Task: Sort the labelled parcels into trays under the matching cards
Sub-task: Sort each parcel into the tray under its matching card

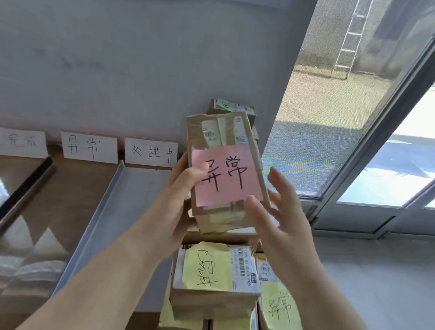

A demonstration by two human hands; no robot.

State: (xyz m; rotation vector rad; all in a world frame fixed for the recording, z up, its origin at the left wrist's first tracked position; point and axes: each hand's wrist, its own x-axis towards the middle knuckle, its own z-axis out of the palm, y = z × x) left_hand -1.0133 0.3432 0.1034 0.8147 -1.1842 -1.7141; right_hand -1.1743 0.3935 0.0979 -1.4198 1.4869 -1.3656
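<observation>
I hold a brown taped parcel (197,133) up in front of the wall, with a pink note (227,178) stuck on its face and hand-written in black. My left hand (179,195) grips its left edge, thumb on the note. My right hand (281,225) is at its right side: the thumb touches the lower right corner and the fingers are spread and straight. Three white cards stand against the wall: left card (16,141), middle card (90,147), right card (150,152). The middle card's characters match the pink note.
A grey tray (92,221) lies under the right card, and a dark-rimmed tray (11,205) with a reflective bottom lies to the left. Below my hands are stacked parcels with yellow notes (205,268) (280,306). More parcels (233,107) stand behind. Glass doors (373,154) are on the right.
</observation>
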